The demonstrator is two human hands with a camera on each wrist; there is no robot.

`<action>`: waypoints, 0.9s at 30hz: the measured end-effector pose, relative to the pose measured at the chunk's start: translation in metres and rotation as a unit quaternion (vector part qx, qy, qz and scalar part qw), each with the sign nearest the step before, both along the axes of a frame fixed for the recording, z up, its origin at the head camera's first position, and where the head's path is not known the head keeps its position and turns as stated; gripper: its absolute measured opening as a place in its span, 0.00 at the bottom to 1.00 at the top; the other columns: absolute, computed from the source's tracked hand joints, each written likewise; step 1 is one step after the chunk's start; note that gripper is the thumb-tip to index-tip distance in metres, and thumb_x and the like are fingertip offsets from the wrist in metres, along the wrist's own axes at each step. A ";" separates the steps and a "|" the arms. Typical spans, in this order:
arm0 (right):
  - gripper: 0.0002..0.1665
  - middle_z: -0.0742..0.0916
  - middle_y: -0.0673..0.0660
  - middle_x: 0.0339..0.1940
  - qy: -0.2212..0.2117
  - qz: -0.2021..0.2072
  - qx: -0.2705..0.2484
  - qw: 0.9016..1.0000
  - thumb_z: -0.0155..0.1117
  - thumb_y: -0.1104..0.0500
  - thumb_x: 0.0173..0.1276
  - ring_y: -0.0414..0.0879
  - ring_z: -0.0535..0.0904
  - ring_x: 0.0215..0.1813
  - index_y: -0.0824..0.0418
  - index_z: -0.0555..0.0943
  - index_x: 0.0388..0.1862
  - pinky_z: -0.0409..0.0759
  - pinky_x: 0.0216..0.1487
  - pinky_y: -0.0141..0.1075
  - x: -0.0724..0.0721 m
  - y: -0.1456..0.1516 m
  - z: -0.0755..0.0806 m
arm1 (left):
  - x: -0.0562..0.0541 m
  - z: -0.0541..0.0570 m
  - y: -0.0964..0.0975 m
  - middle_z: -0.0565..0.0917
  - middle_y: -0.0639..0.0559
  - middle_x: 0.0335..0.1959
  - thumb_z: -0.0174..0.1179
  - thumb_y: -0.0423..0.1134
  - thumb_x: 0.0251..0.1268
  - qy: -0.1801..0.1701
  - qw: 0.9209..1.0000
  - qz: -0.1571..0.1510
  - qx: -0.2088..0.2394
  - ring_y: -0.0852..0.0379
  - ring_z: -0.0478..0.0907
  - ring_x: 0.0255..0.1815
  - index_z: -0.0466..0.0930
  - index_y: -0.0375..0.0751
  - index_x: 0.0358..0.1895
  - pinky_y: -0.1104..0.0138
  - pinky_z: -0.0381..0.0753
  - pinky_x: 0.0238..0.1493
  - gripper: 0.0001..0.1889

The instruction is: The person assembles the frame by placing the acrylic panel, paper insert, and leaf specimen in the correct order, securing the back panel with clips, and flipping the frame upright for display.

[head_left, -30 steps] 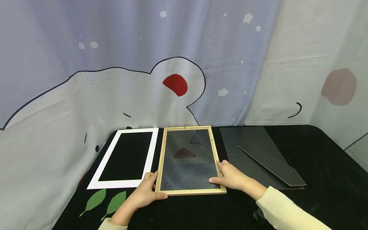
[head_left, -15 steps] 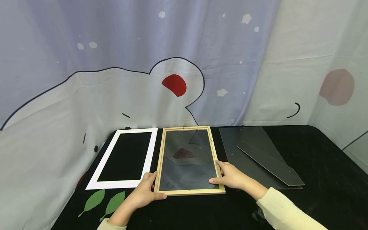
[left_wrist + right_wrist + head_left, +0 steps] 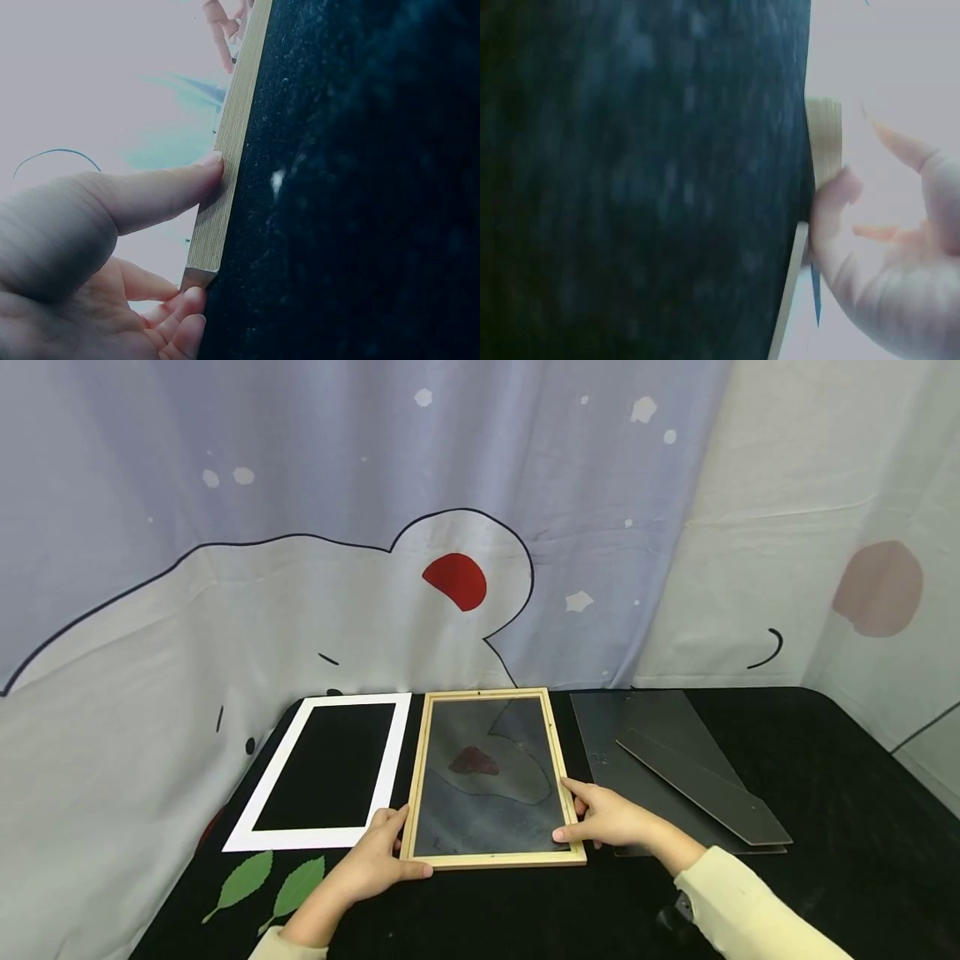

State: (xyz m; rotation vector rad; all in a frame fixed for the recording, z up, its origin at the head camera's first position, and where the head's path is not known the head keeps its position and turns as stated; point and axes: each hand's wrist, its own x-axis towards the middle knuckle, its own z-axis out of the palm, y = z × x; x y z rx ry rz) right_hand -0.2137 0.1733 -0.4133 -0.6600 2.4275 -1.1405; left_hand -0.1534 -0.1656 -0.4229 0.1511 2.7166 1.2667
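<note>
A light wooden picture frame (image 3: 493, 861) with a glossy glass pane (image 3: 487, 818) lies in the middle of the black table. The pane reflects the curtain's red spot. My left hand (image 3: 375, 860) holds the frame's near left corner, thumb along the front edge and fingers at the left side. In the left wrist view that thumb presses the wooden edge (image 3: 225, 172). My right hand (image 3: 611, 817) grips the right side near the front corner. Its thumb lies over the pane while other fingers are at the outer edge. In the right wrist view the wooden corner (image 3: 825, 135) shows beside the fingers.
Left of the frame lies a white mat border (image 3: 300, 838). Two green leaves (image 3: 246, 878) are in front of it. On the right is a dark backing board (image 3: 622, 718) with a folded-out stand flap (image 3: 705, 789). A patterned curtain (image 3: 300, 610) hangs behind the table.
My right thumb has slid slightly outward, toward the frame's right edge. The reflection in the pane has shifted. My left hand keeps its hold, and the other things stay put.
</note>
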 end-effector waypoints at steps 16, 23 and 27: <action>0.53 0.71 0.57 0.34 -0.101 0.060 -0.072 0.990 0.69 0.65 0.61 0.39 0.70 0.22 0.78 0.45 0.74 0.78 0.25 0.33 -0.012 0.019 -0.003 | 0.000 0.001 0.001 0.68 0.42 0.46 0.78 0.35 0.37 0.002 1.000 0.000 0.007 0.52 0.65 0.37 0.59 0.21 0.68 0.65 0.67 0.35 0.52; 0.53 0.73 0.57 0.32 -0.058 0.043 -0.040 0.997 0.71 0.63 0.59 0.42 0.70 0.19 0.77 0.49 0.73 0.77 0.22 0.37 -0.010 0.012 -0.002 | 0.000 0.002 0.000 0.68 0.42 0.46 0.79 0.35 0.37 0.004 1.000 0.001 0.004 0.52 0.65 0.37 0.59 0.21 0.68 0.65 0.67 0.36 0.52; 0.54 0.73 0.57 0.32 -0.055 0.036 -0.032 0.997 0.72 0.62 0.59 0.41 0.69 0.19 0.76 0.49 0.73 0.78 0.22 0.38 -0.010 0.011 -0.002 | 0.000 0.002 0.001 0.68 0.42 0.46 0.79 0.35 0.37 0.001 1.000 0.001 0.003 0.52 0.66 0.37 0.59 0.21 0.68 0.64 0.67 0.36 0.52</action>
